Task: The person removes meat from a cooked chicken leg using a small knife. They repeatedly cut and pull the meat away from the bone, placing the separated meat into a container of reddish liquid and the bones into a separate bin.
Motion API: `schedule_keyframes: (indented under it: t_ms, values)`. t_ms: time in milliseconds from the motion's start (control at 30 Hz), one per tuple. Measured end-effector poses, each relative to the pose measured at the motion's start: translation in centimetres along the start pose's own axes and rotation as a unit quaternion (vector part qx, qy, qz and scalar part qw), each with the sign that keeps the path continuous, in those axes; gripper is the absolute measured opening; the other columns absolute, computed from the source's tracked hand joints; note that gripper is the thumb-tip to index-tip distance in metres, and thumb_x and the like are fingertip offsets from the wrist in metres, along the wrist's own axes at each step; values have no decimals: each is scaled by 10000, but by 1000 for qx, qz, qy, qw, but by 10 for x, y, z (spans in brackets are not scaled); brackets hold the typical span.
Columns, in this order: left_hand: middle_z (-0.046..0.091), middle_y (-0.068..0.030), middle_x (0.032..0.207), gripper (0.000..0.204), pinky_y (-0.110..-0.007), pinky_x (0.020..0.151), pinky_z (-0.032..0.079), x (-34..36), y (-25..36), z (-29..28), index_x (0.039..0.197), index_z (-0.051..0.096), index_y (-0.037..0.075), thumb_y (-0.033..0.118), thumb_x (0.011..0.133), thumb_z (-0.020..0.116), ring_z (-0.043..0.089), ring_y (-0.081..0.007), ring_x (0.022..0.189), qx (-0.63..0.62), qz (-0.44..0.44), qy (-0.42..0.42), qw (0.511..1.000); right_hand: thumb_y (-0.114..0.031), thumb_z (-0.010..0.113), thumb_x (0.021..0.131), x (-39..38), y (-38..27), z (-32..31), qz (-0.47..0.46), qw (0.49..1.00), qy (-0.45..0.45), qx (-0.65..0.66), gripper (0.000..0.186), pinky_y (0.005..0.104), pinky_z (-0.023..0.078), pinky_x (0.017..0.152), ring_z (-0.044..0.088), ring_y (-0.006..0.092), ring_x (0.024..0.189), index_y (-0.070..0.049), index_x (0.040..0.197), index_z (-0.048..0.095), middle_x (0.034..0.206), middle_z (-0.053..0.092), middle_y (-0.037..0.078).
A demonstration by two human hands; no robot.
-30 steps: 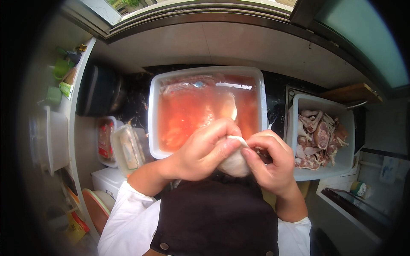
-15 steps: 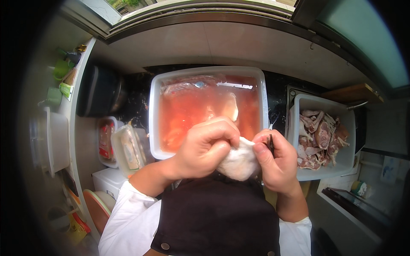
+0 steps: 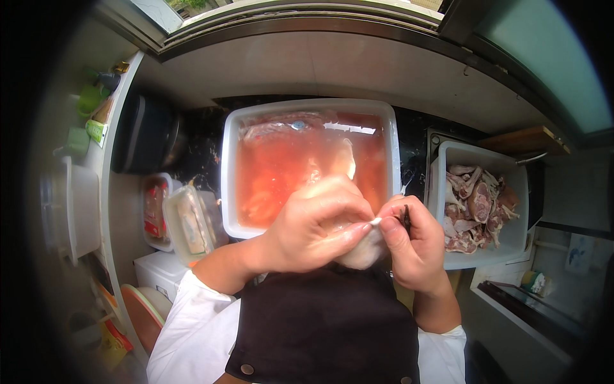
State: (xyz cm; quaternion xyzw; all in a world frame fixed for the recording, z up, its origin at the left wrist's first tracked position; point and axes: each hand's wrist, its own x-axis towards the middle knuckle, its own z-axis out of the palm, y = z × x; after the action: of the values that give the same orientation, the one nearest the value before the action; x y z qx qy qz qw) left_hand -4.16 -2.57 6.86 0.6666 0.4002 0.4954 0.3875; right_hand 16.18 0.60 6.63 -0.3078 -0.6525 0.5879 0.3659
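Note:
A pale, whitish piece of raw meat hangs beneath my hands, just in front of the dark apron. My left hand is closed, pinching a white edge of it between thumb and fingers. Close beside it, my right hand grips the other end of that edge, fingertips almost touching the left ones. A small dark, narrow object sticks up between the fingers of my right hand; its kind cannot be made out. Beyond my hands stands a white tub of reddish water, with a pale piece at the surface.
To the right, a white bin holds several raw meat legs. A wooden board leans behind it. On the left stand clear food containers, a white box and a dark appliance. A window frame runs along the back.
My left hand has shifted right and its fingers have straightened into a pinch near the right hand. Less of the meat piece shows now. My right hand has barely moved.

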Motion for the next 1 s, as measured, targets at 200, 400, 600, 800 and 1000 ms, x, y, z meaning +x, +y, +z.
schedule_keyframes:
  t_ms: [200, 400, 600, 800, 1000]
  values:
    - [633, -104, 888, 128, -355, 716, 512, -1, 2, -2, 929, 679, 2, -16, 807, 713, 628, -251, 820, 29, 14, 12, 999, -28, 632, 970, -1, -1, 8, 9, 999, 28, 30, 90, 241, 479, 693, 582, 106, 748, 20, 1037, 596, 856, 612, 74]
    - [631, -95, 884, 119, -343, 699, 511, -4, -4, -3, 895, 663, -3, -12, 785, 707, 624, -239, 809, 34, -5, 2, 999, -22, 684, 915, 2, -10, -4, 54, 995, -56, -65, 146, 225, 447, 652, 563, 74, 744, 26, 1036, 619, 873, 629, 45]
    - [633, -96, 897, 115, -340, 698, 512, -5, -4, -1, 897, 659, -4, -5, 792, 706, 627, -237, 816, 23, -20, -10, 999, -14, 687, 874, 6, -13, -7, 46, 993, -59, -95, 82, 218, 392, 581, 500, 49, 676, 23, 927, 637, 805, 596, 17]
    - [631, -109, 922, 122, -347, 725, 513, -1, -4, -5, 932, 652, -13, -2, 817, 691, 629, -247, 833, -13, -24, -48, 998, -16, 680, 872, 5, -9, -6, 70, 996, -37, -36, 61, 212, 371, 579, 470, 38, 672, 7, 893, 628, 793, 570, -9]
    - [622, -112, 930, 139, -344, 730, 513, 2, -3, -3, 942, 646, -16, 18, 815, 692, 627, -248, 834, -9, -32, -63, 997, -24, 681, 880, 1, -6, -8, 84, 996, -31, -13, 66, 204, 369, 593, 455, 30, 688, -5, 892, 619, 800, 565, -25]
